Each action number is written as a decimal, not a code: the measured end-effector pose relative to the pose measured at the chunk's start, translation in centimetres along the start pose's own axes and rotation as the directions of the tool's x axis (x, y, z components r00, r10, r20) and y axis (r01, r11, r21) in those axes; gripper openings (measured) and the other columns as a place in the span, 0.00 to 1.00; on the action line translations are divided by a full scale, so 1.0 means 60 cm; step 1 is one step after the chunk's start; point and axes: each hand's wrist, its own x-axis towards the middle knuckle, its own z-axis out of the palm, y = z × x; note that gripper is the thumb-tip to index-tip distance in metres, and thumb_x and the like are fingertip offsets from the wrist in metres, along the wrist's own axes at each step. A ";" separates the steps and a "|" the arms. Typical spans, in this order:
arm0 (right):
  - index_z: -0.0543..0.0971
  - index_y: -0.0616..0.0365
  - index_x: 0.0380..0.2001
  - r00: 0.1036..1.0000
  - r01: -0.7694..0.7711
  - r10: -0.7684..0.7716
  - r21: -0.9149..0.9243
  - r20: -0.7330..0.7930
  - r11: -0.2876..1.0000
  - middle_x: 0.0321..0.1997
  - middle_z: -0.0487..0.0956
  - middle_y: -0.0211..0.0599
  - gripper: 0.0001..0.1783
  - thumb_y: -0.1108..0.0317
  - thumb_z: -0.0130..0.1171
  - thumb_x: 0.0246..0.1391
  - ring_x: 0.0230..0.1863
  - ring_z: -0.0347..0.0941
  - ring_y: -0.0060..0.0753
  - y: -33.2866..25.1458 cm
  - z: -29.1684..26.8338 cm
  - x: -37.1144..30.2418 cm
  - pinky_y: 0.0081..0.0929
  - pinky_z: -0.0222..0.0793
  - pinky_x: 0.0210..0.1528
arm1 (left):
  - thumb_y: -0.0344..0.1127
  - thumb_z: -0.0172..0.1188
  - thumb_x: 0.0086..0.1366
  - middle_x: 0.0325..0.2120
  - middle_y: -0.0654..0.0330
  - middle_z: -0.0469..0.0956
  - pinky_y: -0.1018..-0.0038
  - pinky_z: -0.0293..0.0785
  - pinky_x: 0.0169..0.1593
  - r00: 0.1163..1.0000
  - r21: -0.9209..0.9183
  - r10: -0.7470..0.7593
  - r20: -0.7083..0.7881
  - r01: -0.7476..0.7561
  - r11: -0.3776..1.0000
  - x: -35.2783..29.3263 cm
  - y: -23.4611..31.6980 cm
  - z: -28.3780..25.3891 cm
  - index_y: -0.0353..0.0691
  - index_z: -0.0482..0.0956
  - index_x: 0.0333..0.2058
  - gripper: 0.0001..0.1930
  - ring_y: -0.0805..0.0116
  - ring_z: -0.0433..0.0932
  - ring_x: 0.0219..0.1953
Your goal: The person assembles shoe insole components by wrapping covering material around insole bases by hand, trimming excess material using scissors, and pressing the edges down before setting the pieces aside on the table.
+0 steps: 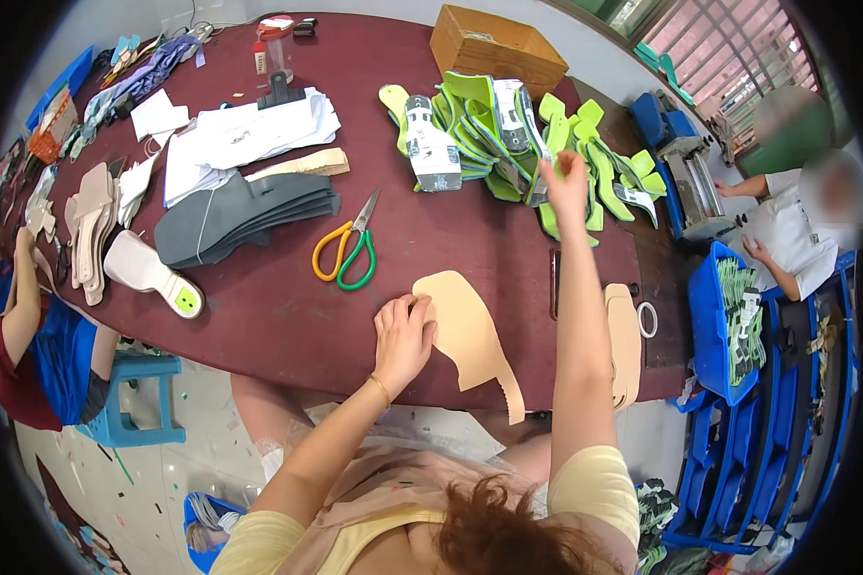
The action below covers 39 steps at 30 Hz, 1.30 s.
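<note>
Grey sole stack [244, 218] on the left, then orange/green-handled scissors [356, 251] on maroon counter [412, 235]. My left hand [403, 337]: fingers bent onto the left edge of the beige cutout [465, 326], can't tell if pressing or pinching. Cutout's flat, tail past the near edge. Green soles [484, 144] beyond; my right hand [568, 184] reaches them, fingers bent, grip unclear. Far right: white ring [641, 322].

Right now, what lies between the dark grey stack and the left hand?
In the head view, the yellow-and-green-handled scissors lie between the dark grey stack and the left hand.
</note>
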 end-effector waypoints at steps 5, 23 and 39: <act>0.61 0.58 0.55 0.941 -0.214 0.213 -0.025 0.263 0.977 0.52 0.71 0.53 0.45 0.56 0.71 0.35 0.52 0.68 0.52 0.030 0.012 0.069 0.38 0.64 0.54 | 0.28 0.54 0.58 0.46 0.54 0.67 0.60 0.60 0.54 0.998 -0.027 -0.056 -0.020 0.055 0.998 -0.004 -0.004 0.003 0.37 0.70 0.49 0.18 0.54 0.63 0.51; 0.60 0.45 0.59 0.639 -0.721 0.463 0.687 0.614 0.085 0.50 0.73 0.48 0.37 0.32 0.37 0.56 0.39 0.79 0.45 -0.187 -0.266 -0.291 0.41 0.80 0.38 | 0.30 0.58 0.59 0.39 0.57 0.72 0.70 0.65 0.48 0.978 -0.362 -0.160 -0.131 0.103 0.926 -0.021 0.021 -0.013 0.38 0.76 0.42 0.11 0.62 0.68 0.45; 0.35 0.39 0.67 0.810 -0.575 0.233 0.651 0.538 0.496 0.55 0.68 0.45 0.49 0.49 0.56 0.54 0.47 0.74 0.40 -0.256 -0.366 -0.401 0.36 0.76 0.43 | 0.36 0.52 0.67 0.33 0.66 0.75 0.81 0.69 0.40 0.661 -0.654 0.228 0.715 0.516 0.553 -0.011 0.240 -0.199 0.35 0.73 0.39 0.10 0.81 0.71 0.34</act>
